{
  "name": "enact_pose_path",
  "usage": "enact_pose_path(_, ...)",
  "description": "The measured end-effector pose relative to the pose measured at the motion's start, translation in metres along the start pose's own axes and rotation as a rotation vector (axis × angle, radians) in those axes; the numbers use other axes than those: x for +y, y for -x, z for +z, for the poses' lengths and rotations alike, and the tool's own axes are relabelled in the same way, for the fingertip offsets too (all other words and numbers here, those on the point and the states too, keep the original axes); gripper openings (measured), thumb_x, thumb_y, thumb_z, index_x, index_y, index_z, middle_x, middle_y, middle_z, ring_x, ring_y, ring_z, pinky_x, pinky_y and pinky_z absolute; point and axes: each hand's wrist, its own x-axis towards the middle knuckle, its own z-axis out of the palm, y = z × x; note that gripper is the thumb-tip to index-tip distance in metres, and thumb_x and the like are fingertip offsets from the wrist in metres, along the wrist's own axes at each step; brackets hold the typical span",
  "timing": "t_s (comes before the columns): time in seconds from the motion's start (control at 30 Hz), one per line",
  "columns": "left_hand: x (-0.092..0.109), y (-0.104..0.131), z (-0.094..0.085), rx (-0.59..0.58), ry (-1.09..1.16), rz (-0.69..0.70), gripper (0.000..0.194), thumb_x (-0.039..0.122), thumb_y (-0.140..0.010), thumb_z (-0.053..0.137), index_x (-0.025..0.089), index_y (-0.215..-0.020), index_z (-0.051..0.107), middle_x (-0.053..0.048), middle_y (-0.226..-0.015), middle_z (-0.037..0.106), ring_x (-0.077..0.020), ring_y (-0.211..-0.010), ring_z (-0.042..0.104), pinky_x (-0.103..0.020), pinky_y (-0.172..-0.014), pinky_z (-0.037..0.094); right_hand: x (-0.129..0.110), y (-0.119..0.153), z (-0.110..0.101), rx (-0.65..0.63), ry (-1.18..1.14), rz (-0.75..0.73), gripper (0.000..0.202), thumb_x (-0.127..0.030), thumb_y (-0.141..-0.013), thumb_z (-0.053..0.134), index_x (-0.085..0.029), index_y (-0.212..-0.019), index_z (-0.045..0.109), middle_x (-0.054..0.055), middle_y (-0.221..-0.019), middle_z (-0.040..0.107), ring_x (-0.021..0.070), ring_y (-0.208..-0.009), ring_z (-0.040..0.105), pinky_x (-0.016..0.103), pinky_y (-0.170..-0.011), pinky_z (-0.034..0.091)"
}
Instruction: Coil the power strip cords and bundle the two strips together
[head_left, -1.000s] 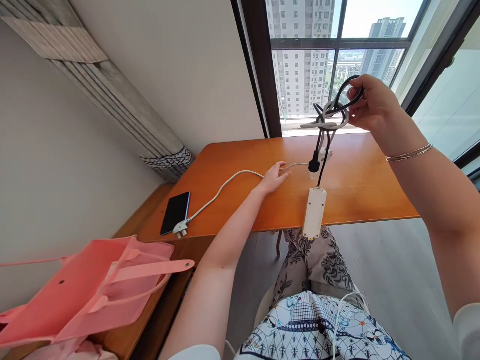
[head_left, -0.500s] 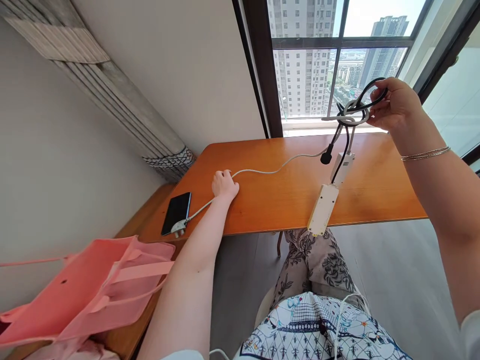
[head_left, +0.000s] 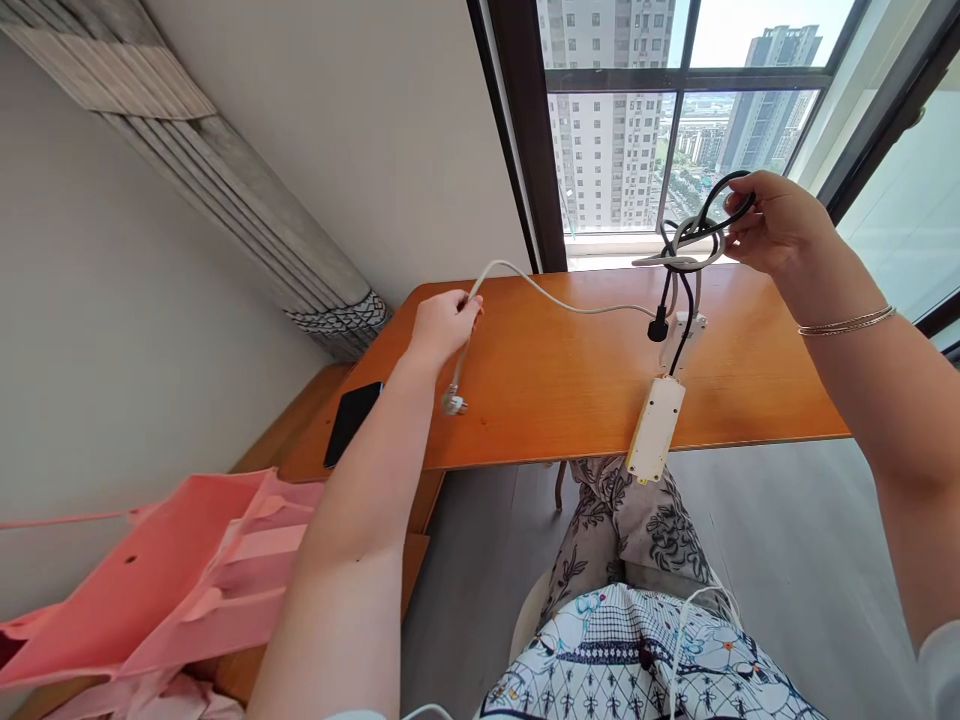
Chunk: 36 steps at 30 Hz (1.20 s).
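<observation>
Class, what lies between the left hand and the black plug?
The head view shows a white cord curving from the left hand toward the black plug, table beneath.

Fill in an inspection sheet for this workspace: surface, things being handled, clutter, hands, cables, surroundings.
Surface: orange-brown wooden table.
Things handled: cream power strip hanging by a black cord, overlapping the table's near edge in view; second white power strip partly hidden behind that cord.
Clutter: flat dark-screened device, partly hidden; pink bag at the left.
Hands: left hand grips a white cord; right hand holds the black cord's raised loop.
Cables: both cords tangled near the right hand; white plug below the left hand; black plug below the tangle.
Surroundings: gray curtain, window.
</observation>
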Motion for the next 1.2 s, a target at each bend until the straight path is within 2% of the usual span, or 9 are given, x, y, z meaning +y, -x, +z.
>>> enact_pose_path(0.1, 0.053, -0.003, -0.01, -0.002, 0.44, 0.068, 0.029, 0.043, -0.094, 0.056, 0.016, -0.082, 0.062, -0.004, -0.074, 0.065, -0.015, -0.068, 0.065, -0.029, -0.067, 0.054, -0.009, 0.016, 0.021, 0.041, -0.117, 0.261, 0.023, -0.01, -0.091, 0.054, -0.019, -0.071, 0.049, -0.005, -0.061, 0.048, 0.002, -0.047, 0.024, 0.028, -0.054, 0.034)
enact_pose_path(0.2, 0.104, 0.0, -0.015, -0.056, 0.711, 0.137, 0.033, 0.048, -0.093, 0.062, 0.015, -0.088, 0.061, 0.0, -0.078, 0.061, -0.0116, -0.073, 0.068, -0.025, -0.067, 0.056, -0.004, 0.025, 0.039, -0.045, -0.124, 0.232, 0.025, -0.017, -0.092, 0.061, -0.019, -0.07, 0.05, -0.005, -0.061, 0.045, 0.0038, -0.048, 0.028, 0.027, -0.053, 0.033)
enact_pose_path(0.3, 0.15, 0.009, -0.018, -0.114, 0.859, 0.167, 0.033, 0.046, -0.1, 0.052, 0.014, -0.096, 0.061, 0.001, -0.083, 0.058, -0.0124, -0.085, 0.072, -0.024, -0.071, 0.057, 0.003, 0.036, 0.059, -0.187, -0.066, 0.212, 0.029, -0.024, -0.089, 0.07, -0.019, -0.068, 0.051, -0.004, -0.062, 0.044, 0.0059, -0.051, 0.035, 0.026, -0.053, 0.035)
enact_pose_path(0.43, 0.19, 0.028, -0.019, -0.262, 0.929, 0.193, 0.024, 0.033, -0.102, 0.051, 0.013, -0.092, 0.057, 0.002, -0.084, 0.06, -0.0078, -0.081, 0.071, -0.022, -0.072, 0.057, -0.003, 0.06, 0.085, -0.263, -0.116, 0.27, 0.027, -0.025, -0.09, 0.07, -0.018, -0.069, 0.056, -0.003, -0.064, 0.047, 0.0071, -0.054, 0.04, 0.025, -0.053, 0.037)
enact_pose_path(0.57, 0.194, 0.047, -0.015, -0.398, 0.787, 0.371, 0.026, 0.034, -0.096, 0.064, 0.018, -0.078, 0.055, 0.0, -0.074, 0.063, -0.008, -0.066, 0.064, -0.024, -0.064, 0.055, -0.007, 0.076, 0.094, -0.272, -0.166, 0.218, 0.03, -0.03, -0.089, 0.073, -0.019, -0.069, 0.054, -0.004, -0.061, 0.045, 0.0068, -0.055, 0.04, 0.024, -0.057, 0.039)
enact_pose_path(0.7, 0.185, 0.057, -0.01, -0.255, 0.496, 0.54, 0.021, 0.036, -0.095, 0.063, 0.019, -0.083, 0.06, -0.001, -0.072, 0.064, -0.0155, -0.072, 0.068, -0.028, -0.065, 0.052, 0.002, 0.072, 0.091, -0.225, -0.173, 0.208, 0.028, -0.035, -0.088, 0.074, -0.019, -0.074, 0.056, -0.004, -0.062, 0.047, 0.0066, -0.053, 0.04, 0.024, -0.055, 0.038)
enact_pose_path(0.9, 0.183, 0.056, -0.01, 0.034, 0.117, 0.613, 0.013, 0.023, -0.093, 0.055, 0.021, -0.099, 0.066, -0.007, -0.088, 0.069, -0.0241, -0.09, 0.067, -0.034, -0.075, 0.048, 0.007, 0.073, 0.089, -0.243, -0.199, 0.131, 0.015, -0.033, -0.09, 0.067, -0.019, -0.086, 0.066, -0.002, -0.073, 0.058, 0.0063, -0.055, 0.043, 0.024, -0.054, 0.04)
enact_pose_path(1.03, 0.179, 0.056, -0.014, 0.051, -0.052, 0.635, 0.02, 0.02, -0.094, 0.048, 0.023, -0.1, 0.068, -0.008, -0.092, 0.068, -0.0247, -0.085, 0.064, -0.034, -0.069, 0.044, 0.017, 0.08, 0.089, -0.249, -0.127, 0.009, 0.016, -0.022, -0.088, 0.064, -0.019, -0.101, 0.072, 0.0, -0.084, 0.063, 0.0062, -0.059, 0.045, 0.024, -0.057, 0.042)
enact_pose_path(1.2, 0.172, 0.055, -0.02, 0.034, -0.16, 0.736, 0.024, 0.021, -0.095, 0.045, 0.021, -0.095, 0.069, -0.008, -0.094, 0.068, -0.0217, -0.079, 0.06, -0.033, -0.061, 0.035, 0.035, 0.081, 0.083, -0.275, 0.132, -0.227, 0.024, -0.032, -0.093, 0.063, -0.026, -0.113, 0.075, 0.002, -0.093, 0.061, 0.0092, -0.068, 0.051, 0.027, -0.061, 0.042)
